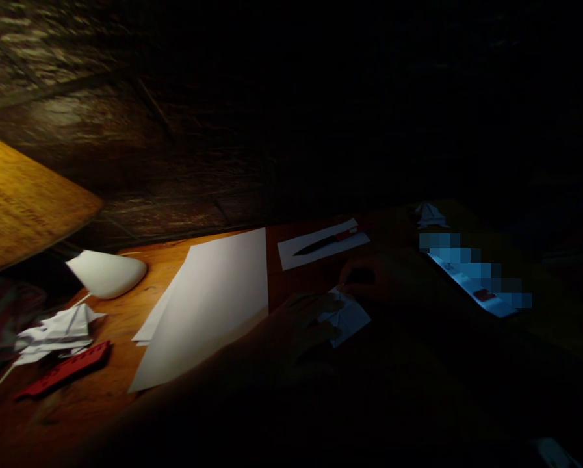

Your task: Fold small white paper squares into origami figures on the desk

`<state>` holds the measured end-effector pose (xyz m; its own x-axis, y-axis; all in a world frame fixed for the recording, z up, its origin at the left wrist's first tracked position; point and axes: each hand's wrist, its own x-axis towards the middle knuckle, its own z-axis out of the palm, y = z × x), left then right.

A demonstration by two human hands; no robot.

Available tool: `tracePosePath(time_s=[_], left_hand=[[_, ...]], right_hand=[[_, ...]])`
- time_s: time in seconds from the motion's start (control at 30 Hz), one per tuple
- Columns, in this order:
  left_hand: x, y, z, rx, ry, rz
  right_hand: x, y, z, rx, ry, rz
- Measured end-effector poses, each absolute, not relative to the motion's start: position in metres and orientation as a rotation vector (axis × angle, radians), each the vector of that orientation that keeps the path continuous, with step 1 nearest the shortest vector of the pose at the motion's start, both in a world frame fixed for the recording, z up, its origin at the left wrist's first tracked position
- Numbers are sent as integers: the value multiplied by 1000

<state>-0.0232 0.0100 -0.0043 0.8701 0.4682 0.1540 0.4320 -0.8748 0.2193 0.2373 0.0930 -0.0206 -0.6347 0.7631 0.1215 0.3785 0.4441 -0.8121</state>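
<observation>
The scene is very dark. A small folded piece of white paper [347, 317] lies on the wooden table [101, 396]. My left hand [303, 322] rests on its left side, fingers curled onto it. My right hand [383, 276] sits at the paper's upper right edge, fingers bent down on it. Both hands are dim shapes in shadow.
A stack of large white sheets [213, 305] lies left of my hands. A knife with a red handle [325, 242] rests on a paper strip behind. A white lamp base [106, 273], crumpled paper [57, 331], a red ruler [64, 369], a lit screen [471, 276] and a folded paper figure [430, 214] are around.
</observation>
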Motion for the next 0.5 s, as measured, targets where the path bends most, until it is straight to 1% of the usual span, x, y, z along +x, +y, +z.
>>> tracePosePath(time_s=[0.23,0.37,0.5], left_hand=[[-23,8,-3,2803,706,310],[-21,7,-1,2783,720,300],[-17,7,3,2783,745,288]], right_hand=[[234,92,-20,-981,-2241,984],[235,93,-14,-1019,-2271,1068],[238,94,-12,-914,-2277,1150]])
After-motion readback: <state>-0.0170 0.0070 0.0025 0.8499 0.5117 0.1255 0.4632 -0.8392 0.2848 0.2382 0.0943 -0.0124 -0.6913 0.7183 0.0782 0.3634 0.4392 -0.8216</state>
